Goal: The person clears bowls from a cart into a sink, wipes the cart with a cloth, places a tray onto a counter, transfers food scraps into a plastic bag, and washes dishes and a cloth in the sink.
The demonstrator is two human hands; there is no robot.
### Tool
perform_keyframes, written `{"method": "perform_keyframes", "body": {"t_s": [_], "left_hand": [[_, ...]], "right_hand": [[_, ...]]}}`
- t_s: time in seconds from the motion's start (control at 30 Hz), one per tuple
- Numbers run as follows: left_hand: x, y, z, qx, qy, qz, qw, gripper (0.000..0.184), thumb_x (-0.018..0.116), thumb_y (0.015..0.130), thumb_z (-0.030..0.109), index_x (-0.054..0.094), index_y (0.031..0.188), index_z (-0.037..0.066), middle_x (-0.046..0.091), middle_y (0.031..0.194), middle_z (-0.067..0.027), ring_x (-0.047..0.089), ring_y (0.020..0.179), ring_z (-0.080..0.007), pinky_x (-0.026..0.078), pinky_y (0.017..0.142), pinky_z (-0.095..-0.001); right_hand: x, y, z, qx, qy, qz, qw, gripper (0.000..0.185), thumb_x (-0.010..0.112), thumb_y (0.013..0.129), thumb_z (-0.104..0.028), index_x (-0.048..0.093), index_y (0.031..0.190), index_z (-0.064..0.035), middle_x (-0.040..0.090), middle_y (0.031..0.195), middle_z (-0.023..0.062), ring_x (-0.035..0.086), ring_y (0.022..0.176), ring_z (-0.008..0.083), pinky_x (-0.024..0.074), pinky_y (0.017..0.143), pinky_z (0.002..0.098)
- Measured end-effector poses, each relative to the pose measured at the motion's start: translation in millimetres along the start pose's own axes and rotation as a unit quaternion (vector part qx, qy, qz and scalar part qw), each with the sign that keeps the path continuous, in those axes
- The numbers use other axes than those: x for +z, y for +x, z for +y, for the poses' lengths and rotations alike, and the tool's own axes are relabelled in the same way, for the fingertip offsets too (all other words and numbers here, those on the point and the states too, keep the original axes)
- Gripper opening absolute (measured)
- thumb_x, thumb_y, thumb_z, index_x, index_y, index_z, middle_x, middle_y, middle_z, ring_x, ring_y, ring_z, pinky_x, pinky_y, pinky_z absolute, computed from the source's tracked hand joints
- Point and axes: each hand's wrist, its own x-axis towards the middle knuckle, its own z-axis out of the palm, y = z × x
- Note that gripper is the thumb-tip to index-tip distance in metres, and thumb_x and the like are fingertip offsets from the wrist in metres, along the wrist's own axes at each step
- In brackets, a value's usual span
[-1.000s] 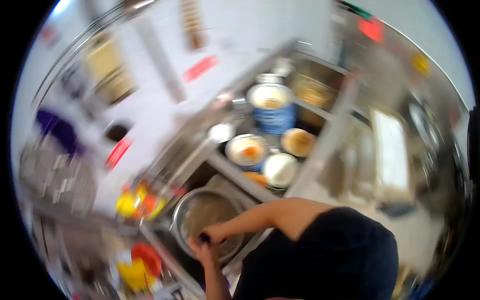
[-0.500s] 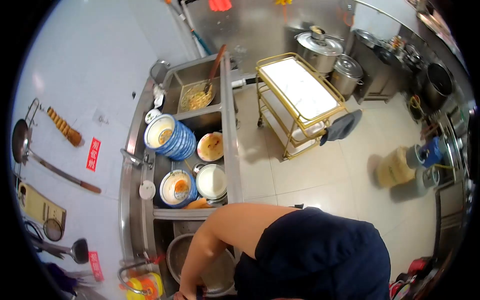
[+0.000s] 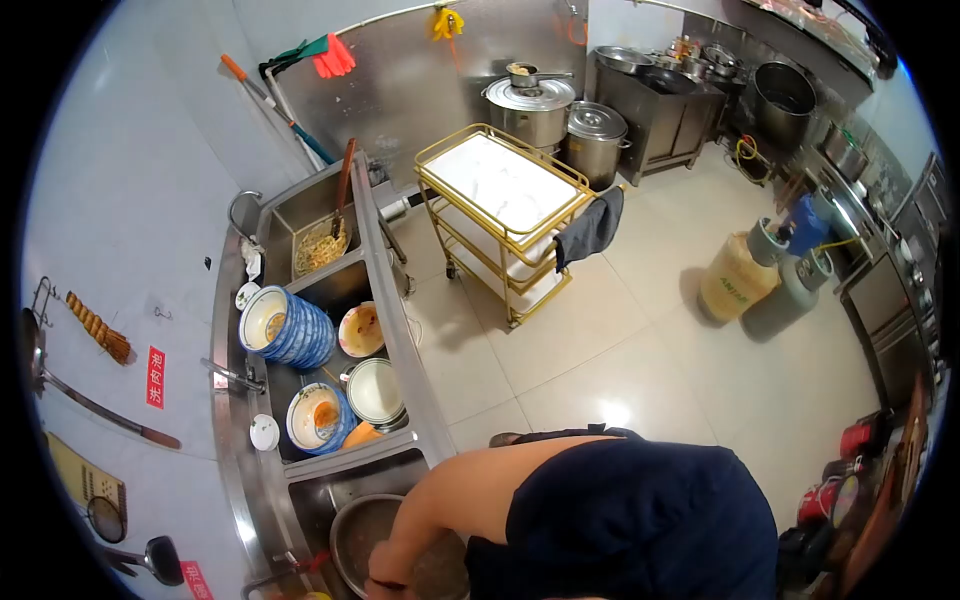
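My right hand (image 3: 382, 592) reaches down over a round metal basin (image 3: 342, 525) in the near sink. A dark band circles the wrist, and the lower edge of the view cuts the hand off, so its fingers are hidden. My bare arm and dark blue sleeve cover part of the basin, which looks greyish inside. My left hand is out of view. In the adjoining sink lie a tall stack of blue-and-white bowls (image 3: 300, 330), a second bowl stack (image 3: 318, 418) with orange residue, a white pot (image 3: 376, 392) and a stained bowl (image 3: 362, 330).
The far sink holds a strainer of food scraps (image 3: 320, 250) with a wooden-handled tool. A gold-framed trolley (image 3: 500, 185) stands on the tiled floor. Lidded stockpots (image 3: 530, 110) and gas cylinders (image 3: 740, 280) are farther off. A ladle (image 3: 110, 405) hangs on the left wall.
My view has swung, so the sinks and trolley sit farther left and lower, with more of the right side showing. My right arm stays over the basin.
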Motion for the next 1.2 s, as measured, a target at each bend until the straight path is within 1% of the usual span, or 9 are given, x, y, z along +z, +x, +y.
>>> {"method": "perform_keyframes", "body": {"t_s": [0.17,0.4,0.5,0.67,0.9,0.97,1.07,1.13,1.2], "left_hand": [[-6.2,5.3,18.3,-0.062,-0.153,0.032,0.986,0.052,0.068,0.07,0.02,0.052,0.114,-0.001,0.061,0.103,-0.0175,0.058,0.098,-0.0256,0.043,0.086,-0.0385],[-18.5,30.7,15.1,-0.148,-0.282,0.129,0.939,0.041,0.072,0.067,0.006,0.055,0.105,0.002,0.061,0.1,-0.0092,0.058,0.093,-0.0186,0.044,0.08,-0.029],[-44.8,38.5,38.0,-0.328,-0.428,0.099,0.837,0.039,0.061,0.065,-0.007,0.052,0.1,0.006,0.057,0.09,-0.0039,0.056,0.072,-0.0125,0.04,0.049,-0.0231],[-57.1,47.3,33.4,-0.34,-0.628,0.098,0.693,0.019,0.059,0.068,0.0,0.054,0.084,0.008,0.05,0.063,-0.0001,0.038,0.04,-0.0087,0.025,0.034,-0.0232],[-68.2,38.9,16.4,-0.305,-0.802,0.012,0.513,0.009,0.055,0.078,0.012,0.053,0.086,0.008,0.052,0.069,-0.0024,0.038,0.046,-0.0074,0.026,0.037,-0.0212],[-82.3,35.3,33.3,-0.33,-0.844,-0.006,0.424,0.014,0.055,0.084,0.019,0.054,0.092,0.008,0.054,0.075,-0.0056,0.037,0.043,-0.0086,0.028,0.04,-0.0206],[-48.2,24.6,17.1,-0.372,-0.747,0.019,0.55,0.03,0.053,0.081,0.013,0.049,0.11,0.006,0.058,0.093,-0.014,0.058,0.076,-0.0235,0.051,0.062,-0.0313],[-25.5,9.8,-7.1,-0.367,-0.66,0.051,0.653,0.051,0.044,0.071,-0.002,0.039,0.12,0.009,0.048,0.111,-0.0143,0.054,0.096,-0.0302,0.053,0.076,-0.0456],[-19.5,-0.7,-23.8,-0.288,-0.666,0.069,0.684,0.052,0.043,0.066,-0.004,0.044,0.117,0.007,0.048,0.111,-0.0124,0.053,0.096,-0.0268,0.053,0.077,-0.0409]], "right_hand": [[-34.6,-49.2,-15.0,-0.016,-0.049,0.145,0.988,0.015,0.063,0.066,-0.025,0.07,0.072,-0.0139,0.067,0.075,0.0085,0.065,0.068,0.0268,0.0488,0.054,0.0415],[-100.3,-30.7,-19.4,-0.018,-0.055,0.004,0.998,0.037,0.06,0.075,-0.028,0.055,0.109,-0.0146,0.065,0.097,0.01,0.063,0.093,0.0289,0.0509,0.071,0.0404],[-112.8,-20.1,-21.0,-0.087,-0.109,0.047,0.989,0.039,0.066,0.071,-0.027,0.054,0.106,-0.0149,0.063,0.095,0.0103,0.063,0.091,0.0277,0.0499,0.073,0.0396],[-143.4,-8.8,-29.9,-0.122,-0.187,0.067,0.972,0.021,0.055,0.081,-0.021,0.056,0.1,-0.0149,0.063,0.092,0.0114,0.064,0.086,0.028,0.0513,0.067,0.038],[-150.5,2.3,-23.9,-0.231,-0.226,0.197,0.926,0.012,0.051,0.08,-0.019,0.054,0.091,-0.0155,0.058,0.084,0.0078,0.062,0.075,0.0255,0.0502,0.057,0.0362],[-127.0,-7.3,-11.5,-0.141,-0.157,0.289,0.934,0.014,0.052,0.077,-0.019,0.052,0.091,-0.0133,0.056,0.082,0.0072,0.06,0.076,0.0255,0.0497,0.056,0.0369],[-70.5,-21.5,5.5,-0.01,-0.028,0.211,0.977,0.051,0.068,0.066,-0.023,0.051,0.113,-0.0118,0.055,0.096,0.0149,0.059,0.092,0.0322,0.0521,0.071,0.0404],[-64.9,-44.5,-12.2,0.043,0.019,0.046,0.998,0.059,0.058,0.079,-0.026,0.037,0.133,-0.013,0.054,0.108,0.0186,0.06,0.093,0.0364,0.0518,0.075,0.0427],[-28.3,-29.1,-8.3,0.052,0.124,-0.024,0.991,0.063,0.052,0.083,-0.028,0.029,0.138,-0.0093,0.056,0.11,0.0245,0.06,0.095,0.0369,0.0503,0.076,0.0435]]}}
